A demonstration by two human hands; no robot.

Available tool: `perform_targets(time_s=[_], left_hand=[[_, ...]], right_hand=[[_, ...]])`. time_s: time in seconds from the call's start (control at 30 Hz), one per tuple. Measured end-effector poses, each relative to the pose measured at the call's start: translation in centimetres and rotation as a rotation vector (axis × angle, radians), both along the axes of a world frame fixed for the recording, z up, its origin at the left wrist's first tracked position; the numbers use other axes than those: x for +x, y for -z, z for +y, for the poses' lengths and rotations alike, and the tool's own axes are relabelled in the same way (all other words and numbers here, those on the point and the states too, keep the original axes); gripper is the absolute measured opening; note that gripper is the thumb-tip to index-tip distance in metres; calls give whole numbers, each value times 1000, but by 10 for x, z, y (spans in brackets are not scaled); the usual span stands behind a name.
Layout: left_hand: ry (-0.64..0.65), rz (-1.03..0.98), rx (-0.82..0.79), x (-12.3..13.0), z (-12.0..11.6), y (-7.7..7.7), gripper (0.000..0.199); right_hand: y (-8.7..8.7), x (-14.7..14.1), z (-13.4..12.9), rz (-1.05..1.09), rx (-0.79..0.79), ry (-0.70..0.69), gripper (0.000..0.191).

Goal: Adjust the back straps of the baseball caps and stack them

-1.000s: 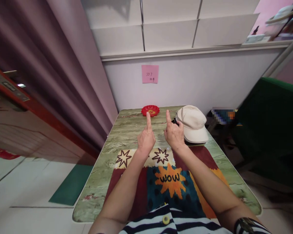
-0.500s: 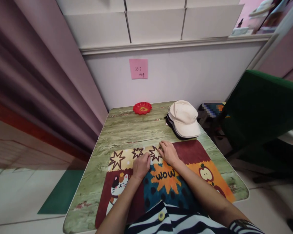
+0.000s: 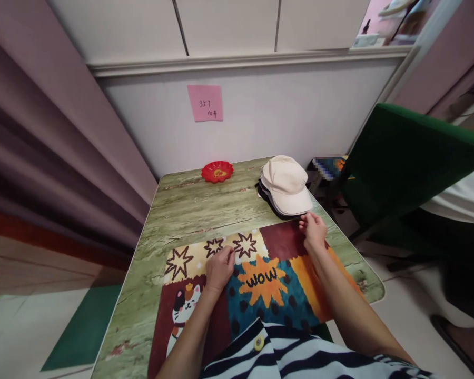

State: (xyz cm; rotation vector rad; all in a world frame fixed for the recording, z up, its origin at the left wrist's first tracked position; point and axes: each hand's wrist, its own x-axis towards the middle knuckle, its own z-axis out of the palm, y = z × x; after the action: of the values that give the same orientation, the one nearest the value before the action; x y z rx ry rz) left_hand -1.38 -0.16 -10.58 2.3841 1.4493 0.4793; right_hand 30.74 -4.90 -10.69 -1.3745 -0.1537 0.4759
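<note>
On a mat (image 3: pixel 278 234) printed with colourful patches, a cat and the word WOW rests my left hand (image 3: pixel 220 268), its fingers curled into a loose fist; I see nothing in it. My right hand (image 3: pixel 314 231) is over the mat's far right part, right by the brim of a stack of caps (image 3: pixel 286 181). Its fingers are bent and slightly apart, with nothing visible between them. A cream cap tops the stack, with darker ones beneath. Whether the right fingertips touch the lowest brim I cannot tell.
A red scalloped dish (image 3: pixel 217 172) sits at the back of the green wood-patterned table (image 3: pixel 181 208). Behind is a white wall with a pink note (image 3: pixel 205 103). A green chair (image 3: pixel 403 163) and a seated person are at the right; a curtain (image 3: pixel 82 131) hangs at the left.
My right hand has moved right and away from the mat's middle to the cap stack's brim. My left hand stays at nearly the same spot on the mat. The camera view has shifted slightly.
</note>
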Motion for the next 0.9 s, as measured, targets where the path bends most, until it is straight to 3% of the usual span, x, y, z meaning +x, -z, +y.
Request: perform_targets(time_s=[0.37,0.63,0.8,0.9], left_hand=[[8,-65,-25,-2,0,-1,19],[6,-65,-37,-2,-2,0,21],[8,-83,-15,-3,-1,3,20],[6,-97,-16,-3,-2,4,19]], right_hand=[[-27,35,5,419,82,33,2],[-53,72,9,674,202,-59,20],[-62,75,15,675,237,-141,28],[-63,70,26,517,181,-113,15]])
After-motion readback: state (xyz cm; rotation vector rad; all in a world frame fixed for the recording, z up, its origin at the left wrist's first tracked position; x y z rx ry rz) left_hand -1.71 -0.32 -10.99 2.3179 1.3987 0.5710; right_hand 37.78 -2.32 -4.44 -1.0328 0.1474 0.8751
